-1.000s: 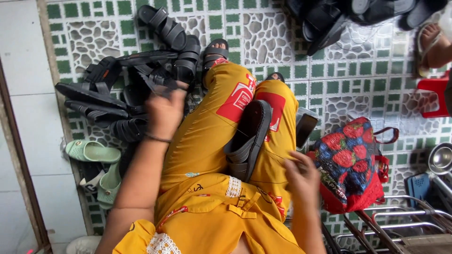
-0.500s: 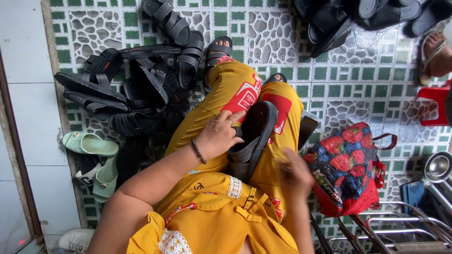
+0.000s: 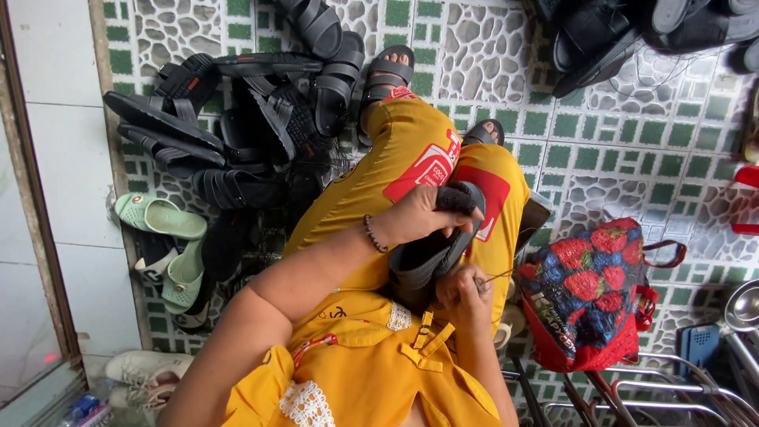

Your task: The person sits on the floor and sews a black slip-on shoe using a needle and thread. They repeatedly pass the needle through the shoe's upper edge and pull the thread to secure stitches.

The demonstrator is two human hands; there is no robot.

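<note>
Dark grey, rubbery and thick-soled, the sandal (image 3: 431,249) lies along the person's lap on yellow trousers (image 3: 395,170), toe end up toward the knees. The left hand (image 3: 423,213) has its grip closed over the sandal's upper end, fingers curled around the strap there. The right hand (image 3: 462,289) sits at the heel end, fingers pinched shut on something thin, apparently a needle (image 3: 496,276) or thread; too fine to tell which. By its look the sandal is light, flexible at the straps and stiff through the sole, not slippery and not fragile, so the sole edge or strap base seems the firm place to hold. At the lap's left edge, black sandals (image 3: 237,134) heap on the tiled floor (image 3: 632,119), green slippers (image 3: 162,217) beyond; at its right edge sits a strawberry-print bag (image 3: 589,292).
</note>
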